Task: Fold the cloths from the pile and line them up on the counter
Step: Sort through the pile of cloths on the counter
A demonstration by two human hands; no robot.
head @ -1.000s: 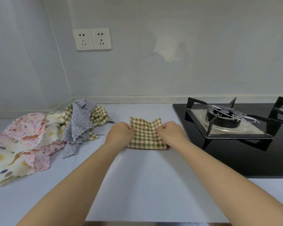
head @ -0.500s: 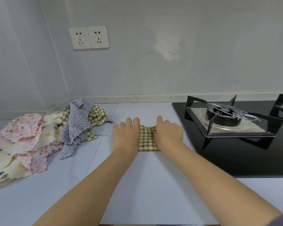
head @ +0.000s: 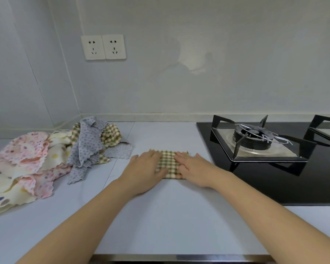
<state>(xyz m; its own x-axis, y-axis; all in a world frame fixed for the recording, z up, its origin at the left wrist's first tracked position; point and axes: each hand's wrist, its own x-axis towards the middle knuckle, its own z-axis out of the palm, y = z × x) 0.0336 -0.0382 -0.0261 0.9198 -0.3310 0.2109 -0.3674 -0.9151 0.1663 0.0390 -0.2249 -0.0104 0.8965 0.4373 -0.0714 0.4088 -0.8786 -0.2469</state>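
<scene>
L hand (head: 146, 171), R hand (head: 195, 168), 1 cloth (head: 170, 162)

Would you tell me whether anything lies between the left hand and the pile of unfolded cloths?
Nothing visible does: only bare counter separates the left hand from the pile. The hand rests flat on the checked cloth.

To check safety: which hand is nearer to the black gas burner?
Right. The right hand presses the green checked cloth, left of the black gas burner; the left hand presses it further left.
</scene>
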